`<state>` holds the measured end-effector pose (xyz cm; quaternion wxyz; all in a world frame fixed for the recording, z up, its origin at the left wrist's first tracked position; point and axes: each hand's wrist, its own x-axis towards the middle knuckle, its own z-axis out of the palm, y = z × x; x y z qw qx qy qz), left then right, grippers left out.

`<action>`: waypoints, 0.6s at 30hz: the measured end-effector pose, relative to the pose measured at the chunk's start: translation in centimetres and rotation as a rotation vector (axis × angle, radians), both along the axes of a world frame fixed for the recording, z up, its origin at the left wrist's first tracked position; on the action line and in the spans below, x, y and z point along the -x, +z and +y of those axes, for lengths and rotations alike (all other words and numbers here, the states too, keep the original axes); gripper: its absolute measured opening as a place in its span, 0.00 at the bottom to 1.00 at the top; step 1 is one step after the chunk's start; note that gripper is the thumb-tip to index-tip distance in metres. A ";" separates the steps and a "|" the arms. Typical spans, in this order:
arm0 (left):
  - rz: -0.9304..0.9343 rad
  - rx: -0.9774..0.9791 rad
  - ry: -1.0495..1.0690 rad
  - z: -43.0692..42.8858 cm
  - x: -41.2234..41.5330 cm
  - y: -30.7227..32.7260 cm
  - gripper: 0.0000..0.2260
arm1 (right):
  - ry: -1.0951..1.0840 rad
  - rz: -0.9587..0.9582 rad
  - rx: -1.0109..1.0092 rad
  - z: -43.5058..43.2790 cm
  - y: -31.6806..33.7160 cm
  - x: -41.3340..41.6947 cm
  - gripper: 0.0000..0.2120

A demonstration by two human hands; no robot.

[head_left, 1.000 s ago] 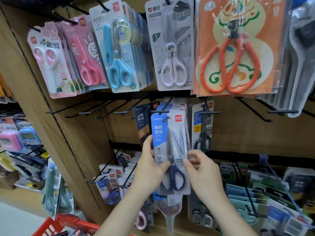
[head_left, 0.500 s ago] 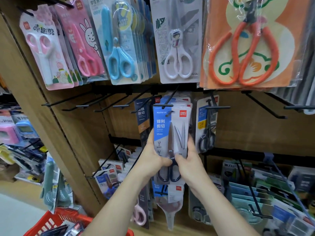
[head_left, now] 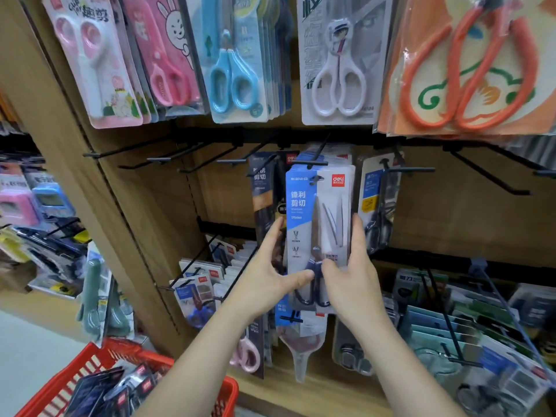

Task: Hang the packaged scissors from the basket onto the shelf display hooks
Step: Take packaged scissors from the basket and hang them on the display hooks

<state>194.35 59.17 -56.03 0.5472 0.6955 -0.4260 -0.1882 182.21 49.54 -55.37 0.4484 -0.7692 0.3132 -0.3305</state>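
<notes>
At the centre of the frame the blue-and-white packaged scissors stands upright in front of the hung stack. The left hand and right hand each grip its lower half, fingers clamped along the side edges and thumbs pressed on the front near the handles. Its hang hole appears to sit just below the crossbar tip of the display hook, so the sound move is probably to raise the pack slightly, keep it square, and thread the hole over the tip before loosening either grip. More packs lie in the red basket at lower left.
</notes>
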 end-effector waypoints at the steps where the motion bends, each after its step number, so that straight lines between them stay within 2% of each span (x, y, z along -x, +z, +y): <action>1: 0.000 0.003 0.021 0.6 0.2 0.0 0.42 | -0.017 0.009 0.099 0.7 -0.1 0.4 0.40; 4: 0.005 0.023 0.127 3.2 0.7 0.4 0.38 | -0.033 -0.014 0.366 3.4 -0.6 0.9 0.37; 8: -0.034 0.051 0.264 8.3 0.7 0.7 0.23 | -0.093 -0.026 0.527 5.8 -1.9 0.7 0.35; 11: -0.047 -0.037 0.310 12.2 0.6 0.2 0.18 | -0.102 -0.096 0.530 6.6 -2.0 0.7 0.33; 14: -0.074 -0.132 0.375 15.7 0.2 -1.5 0.13 | 0.000 -0.158 0.578 8.4 -2.6 0.3 0.28; 16: -0.021 -0.153 0.445 17.8 -0.2 -2.6 0.11 | 0.139 -0.134 0.510 10.1 -3.4 -0.5 0.24; 18: 0.102 -0.148 0.516 19.9 -0.7 -3.8 0.12 | 0.306 -0.040 0.357 12.1 -4.4 -1.6 0.22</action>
